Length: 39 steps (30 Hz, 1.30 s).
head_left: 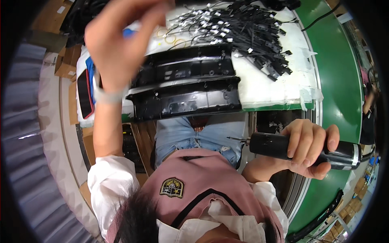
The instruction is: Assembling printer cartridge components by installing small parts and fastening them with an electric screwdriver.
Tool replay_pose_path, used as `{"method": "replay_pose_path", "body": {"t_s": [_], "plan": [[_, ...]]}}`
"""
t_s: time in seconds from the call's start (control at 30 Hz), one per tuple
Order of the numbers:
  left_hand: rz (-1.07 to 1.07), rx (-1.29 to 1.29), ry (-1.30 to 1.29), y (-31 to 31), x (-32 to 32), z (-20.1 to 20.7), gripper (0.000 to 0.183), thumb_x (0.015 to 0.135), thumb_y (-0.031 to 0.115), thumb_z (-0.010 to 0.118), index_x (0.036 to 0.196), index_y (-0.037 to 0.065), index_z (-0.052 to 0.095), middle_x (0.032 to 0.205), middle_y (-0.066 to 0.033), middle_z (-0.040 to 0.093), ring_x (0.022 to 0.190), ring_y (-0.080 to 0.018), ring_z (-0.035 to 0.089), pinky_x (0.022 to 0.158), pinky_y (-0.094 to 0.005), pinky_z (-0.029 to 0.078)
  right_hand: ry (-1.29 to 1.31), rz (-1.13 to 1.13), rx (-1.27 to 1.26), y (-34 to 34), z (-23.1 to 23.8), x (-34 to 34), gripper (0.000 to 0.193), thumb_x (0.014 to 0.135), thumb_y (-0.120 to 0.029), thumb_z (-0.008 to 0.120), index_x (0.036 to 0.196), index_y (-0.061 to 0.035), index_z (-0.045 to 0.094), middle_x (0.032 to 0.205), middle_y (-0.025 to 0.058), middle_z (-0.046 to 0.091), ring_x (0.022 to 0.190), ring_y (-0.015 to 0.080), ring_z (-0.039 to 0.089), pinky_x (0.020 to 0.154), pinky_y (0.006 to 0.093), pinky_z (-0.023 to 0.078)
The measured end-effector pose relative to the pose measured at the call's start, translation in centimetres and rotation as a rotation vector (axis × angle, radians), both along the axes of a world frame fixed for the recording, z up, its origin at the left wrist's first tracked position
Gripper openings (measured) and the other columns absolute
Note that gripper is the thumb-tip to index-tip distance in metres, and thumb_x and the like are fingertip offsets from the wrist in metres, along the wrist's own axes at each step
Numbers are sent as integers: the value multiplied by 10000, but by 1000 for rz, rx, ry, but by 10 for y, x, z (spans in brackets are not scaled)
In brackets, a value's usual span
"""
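My right hand [310, 146] is wrapped round a black electric screwdriver [267, 144], off the table's near right corner. Its thin bit points left, apart from any part. My left hand [115, 48] is raised over the far left of the table, smeared by motion. Its fingertips run toward the upper edge, so I cannot make out whether they hold anything. Below and right of it lie two long black plastic housings, a far one [182, 67] and a near one [186, 99], side by side. Small holes and studs dot both.
A heap of black cables [251, 32] with white tags covers the table's far side. Yellowish rings [170, 39] lie beside it. A red-edged dark flat device [86, 95] rests at the left edge. On the right runs a green surface [338, 81] bearing a black strip [320, 220].
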<state>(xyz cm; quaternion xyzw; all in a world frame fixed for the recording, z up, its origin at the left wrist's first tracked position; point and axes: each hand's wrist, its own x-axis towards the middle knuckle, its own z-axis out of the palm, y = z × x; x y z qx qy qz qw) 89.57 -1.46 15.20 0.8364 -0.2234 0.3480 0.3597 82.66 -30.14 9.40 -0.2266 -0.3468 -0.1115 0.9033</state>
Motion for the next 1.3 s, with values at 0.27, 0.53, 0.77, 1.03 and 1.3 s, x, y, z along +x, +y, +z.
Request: {"method": "replay_pose_path", "body": {"t_s": [0.27, 0.53, 0.77, 1.03, 1.3], "plan": [[-232, 466, 202, 24, -98, -79, 229, 701, 64, 634, 928, 39, 658, 776, -28, 588, 564, -149, 586, 426, -254, 448, -94, 127, -70, 39, 9, 2, 362, 820, -167, 705, 1038, -63, 434, 637, 45, 588, 424, 122, 550, 433, 245, 475], [-265, 564, 199, 25, -99, -95, 240, 730, 88, 626, 968, 60, 641, 838, -24, 596, 596, -131, 559, 425, -253, 405, -205, 22, -289, 81, 20, -7, 363, 760, -172, 750, 977, -61, 482, 573, -6, 573, 397, 65, 515, 418, 191, 455], [-323, 535, 405, 29, -95, -89, 95, 813, 155, 615, 871, 81, 597, 762, -1, 526, 587, -146, 543, 434, -287, 407, -281, -125, -519, 103, 23, -10, 356, 778, -200, 750, 992, -83, 492, 580, 5, 575, 398, 88, 524, 404, 220, 457], [-288, 569, 660, 23, -100, -77, 173, 724, 115, 586, 872, 69, 508, 626, -70, 486, 556, -248, 547, 448, -350, 423, -363, 30, -581, 115, 14, 2, 367, 793, -178, 736, 997, -84, 446, 621, 43, 588, 430, 130, 556, 423, 243, 465], [-338, 413, 767, 27, -96, -82, 255, 672, 125, 572, 902, 49, 489, 549, -143, 523, 492, -329, 541, 445, -416, 410, -368, 116, -727, 119, 17, 7, 379, 805, -176, 722, 1029, -80, 432, 667, 68, 596, 466, 168, 582, 420, 256, 478]]}}
